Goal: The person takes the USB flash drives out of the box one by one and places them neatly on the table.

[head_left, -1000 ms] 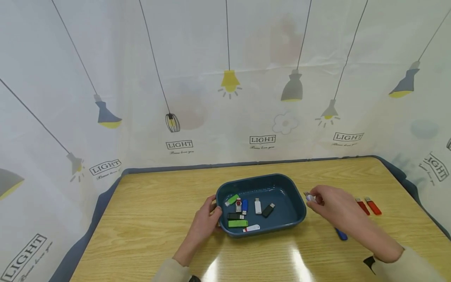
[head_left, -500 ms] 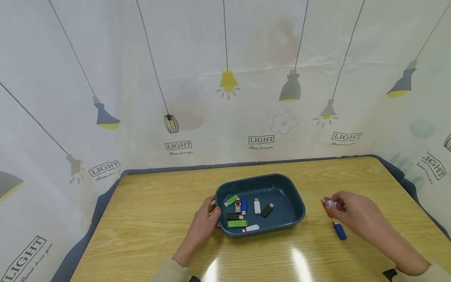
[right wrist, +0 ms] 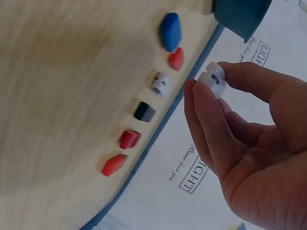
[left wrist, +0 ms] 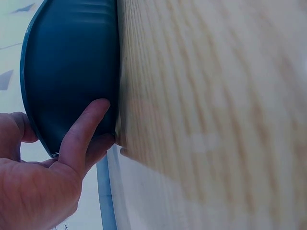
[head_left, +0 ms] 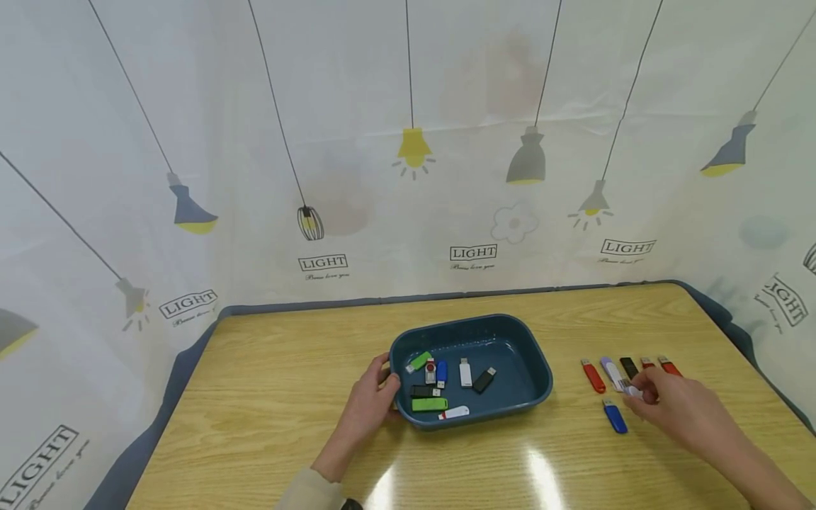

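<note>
My left hand (head_left: 368, 398) grips the left end of a dark blue plastic tray (head_left: 519, 386), with fingers against its outer wall in the left wrist view. Between thumb and fingertips, my right hand (head_left: 685, 411) pinches a white USB stick (right wrist: 214, 80) just above the table, its metal plug pointing left in the head view. Near it lie a blue USB stick (head_left: 615, 416) and a row: a red one (head_left: 593, 376), a white-and-purple one (head_left: 613, 373), a black one (head_left: 629, 367) and two more red ones, partly covered by the hand.
Inside the tray lie several USB sticks, among them a green one (head_left: 430, 404), a white one (head_left: 465, 373) and a black one (head_left: 484, 380). The wooden table (head_left: 287, 375) ends at a wall of printed cloth (head_left: 382, 212) along the back and sides.
From beside the tray, my right hand has moved right with the white USB stick, over to the row on the table. The left hand and the tray have stayed put.
</note>
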A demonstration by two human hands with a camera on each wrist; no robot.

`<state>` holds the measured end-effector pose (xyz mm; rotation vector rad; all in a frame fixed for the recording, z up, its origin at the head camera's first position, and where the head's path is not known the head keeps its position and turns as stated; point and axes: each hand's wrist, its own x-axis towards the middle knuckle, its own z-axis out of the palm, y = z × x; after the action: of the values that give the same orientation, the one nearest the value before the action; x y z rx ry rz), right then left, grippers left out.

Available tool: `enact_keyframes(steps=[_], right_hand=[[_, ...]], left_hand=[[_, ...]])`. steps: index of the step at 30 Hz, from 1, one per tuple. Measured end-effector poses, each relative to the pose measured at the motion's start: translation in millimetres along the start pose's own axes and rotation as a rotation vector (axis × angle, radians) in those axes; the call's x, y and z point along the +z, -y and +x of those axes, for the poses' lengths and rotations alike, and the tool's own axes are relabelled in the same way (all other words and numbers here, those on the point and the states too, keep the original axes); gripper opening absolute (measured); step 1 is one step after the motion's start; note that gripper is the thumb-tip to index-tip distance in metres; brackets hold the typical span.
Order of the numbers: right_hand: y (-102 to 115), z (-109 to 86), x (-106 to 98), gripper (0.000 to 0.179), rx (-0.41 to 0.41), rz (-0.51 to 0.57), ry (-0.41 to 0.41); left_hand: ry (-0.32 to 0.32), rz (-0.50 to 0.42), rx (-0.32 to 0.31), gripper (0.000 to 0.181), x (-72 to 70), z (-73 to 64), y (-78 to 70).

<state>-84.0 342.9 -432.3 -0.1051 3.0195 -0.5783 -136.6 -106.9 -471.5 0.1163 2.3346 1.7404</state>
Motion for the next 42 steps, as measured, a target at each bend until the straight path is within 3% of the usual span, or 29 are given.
enact_keyframes(steps=[12,28,42], right_hand=[[-21,2.7,16,0.029,0.127,0.009,0.169],[-24,7.4,21,0.027,0.134,-0.026,0.196],[-23,8.5,25,0.022,0.119,-0.032,0.164]], left_hand=[[0.005,-0.013,0.003,0.054,-0.1,-0.7,0.1],[0.0,-0.012,0.01,0.054,0.7,0.6,0.9],[-0.005,0.005,0.006,0.053,0.7,-0.1,1.3]])
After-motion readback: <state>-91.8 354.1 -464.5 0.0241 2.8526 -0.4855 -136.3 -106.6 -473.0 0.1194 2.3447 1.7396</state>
